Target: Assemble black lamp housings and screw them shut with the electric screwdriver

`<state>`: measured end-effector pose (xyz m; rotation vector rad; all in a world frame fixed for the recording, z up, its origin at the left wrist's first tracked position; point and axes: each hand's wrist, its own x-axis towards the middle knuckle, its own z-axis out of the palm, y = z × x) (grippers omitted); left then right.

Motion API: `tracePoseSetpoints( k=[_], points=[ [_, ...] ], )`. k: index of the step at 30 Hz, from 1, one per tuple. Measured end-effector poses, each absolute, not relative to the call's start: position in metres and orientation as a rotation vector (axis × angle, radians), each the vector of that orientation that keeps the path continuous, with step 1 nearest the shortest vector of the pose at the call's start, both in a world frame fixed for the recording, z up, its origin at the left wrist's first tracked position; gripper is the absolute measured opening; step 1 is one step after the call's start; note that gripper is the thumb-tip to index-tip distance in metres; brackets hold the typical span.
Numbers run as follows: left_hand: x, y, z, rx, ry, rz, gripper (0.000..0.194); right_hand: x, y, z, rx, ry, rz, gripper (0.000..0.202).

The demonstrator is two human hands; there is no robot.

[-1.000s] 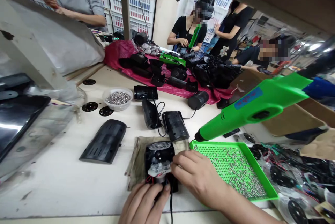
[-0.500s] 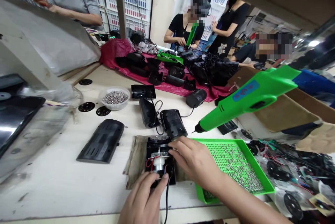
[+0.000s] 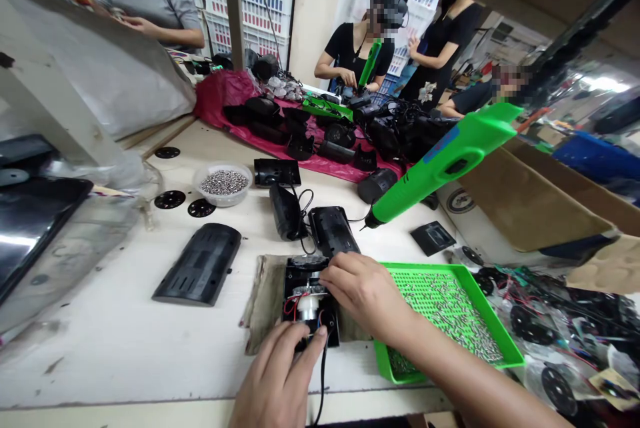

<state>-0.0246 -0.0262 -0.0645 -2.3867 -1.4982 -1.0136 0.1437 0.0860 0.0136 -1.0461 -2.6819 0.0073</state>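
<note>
A black plastic housing (image 3: 289,306) with a silver-and-white motor (image 3: 309,305) and red wires inside lies on a folded brown cloth (image 3: 261,311). My left hand (image 3: 277,368) grips its near end, thumb and fingers closed by the black cord (image 3: 323,375). From the right, my right hand (image 3: 367,295) has bent fingers pressed at the far part of the housing, beside the motor; its fingertips are partly hidden. Behind my right hand, a green electric screwdriver (image 3: 440,165) hangs tilted, bit pointing down, held by neither hand.
A green tray (image 3: 383,365) of screws stands at the right, a clear bowl (image 3: 227,199) of small metal parts farther back. A black cover (image 3: 200,265) lies at the left. Black discs (image 3: 170,199), an open cardboard box (image 3: 540,205) and co-workers (image 3: 353,58) are around.
The view has shifted slightly. The hanging screwdriver has swung a little left and away, uncovering a black square part behind the tray. Both hands stay on the housing.
</note>
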Motion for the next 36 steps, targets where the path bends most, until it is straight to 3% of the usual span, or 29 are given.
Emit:
tracePoseSetpoints(
  k=[24,31,36],
  points=[
    [-0.024,-0.027,-0.064,-2.384,-1.519,-1.009,0.040,0.144,0.085,0.015,-1.098,-2.695,-0.062,0.014],
    [-0.022,-0.029,-0.063,-2.365,-1.557,-0.995,0.043,0.139,0.070,0.028,-1.005,-2.598,0.104,0.022],
    [-0.019,-0.030,-0.063,-2.337,-1.571,-0.975,0.041,0.121,0.061,0.039,-0.816,-2.819,-0.117,0.017]
  ],
)
